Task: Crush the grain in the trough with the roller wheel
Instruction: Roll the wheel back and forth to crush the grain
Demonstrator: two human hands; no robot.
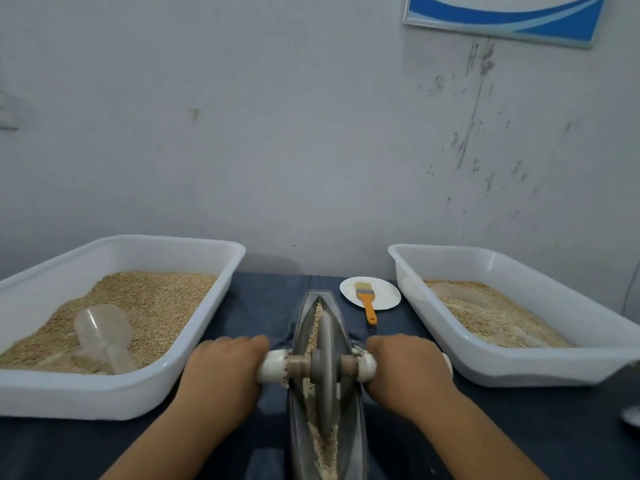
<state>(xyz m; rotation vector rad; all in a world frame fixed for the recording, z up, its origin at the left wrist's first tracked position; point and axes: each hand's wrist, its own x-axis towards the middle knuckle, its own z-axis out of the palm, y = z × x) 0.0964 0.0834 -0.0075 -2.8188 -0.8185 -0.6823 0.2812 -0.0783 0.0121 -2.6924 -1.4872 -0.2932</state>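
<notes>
A narrow boat-shaped metal trough [304, 327] runs away from me down the middle of the dark table. Pale grain [323, 441] lies along its groove, some of it crushed. A grey roller wheel [327, 362] stands upright in the groove near the trough's middle, on an axle with white handles. My left hand [225, 368] grips the left handle [273, 367]. My right hand [405, 365] grips the right handle [367, 367].
A white tray [194, 386] at the left holds grain and a clear plastic scoop [104, 334]. Another white tray [519, 368] of grain stands at the right. Behind the trough, an orange-handled brush [367, 301] lies on a small white plate [384, 296]. A wall rises close behind.
</notes>
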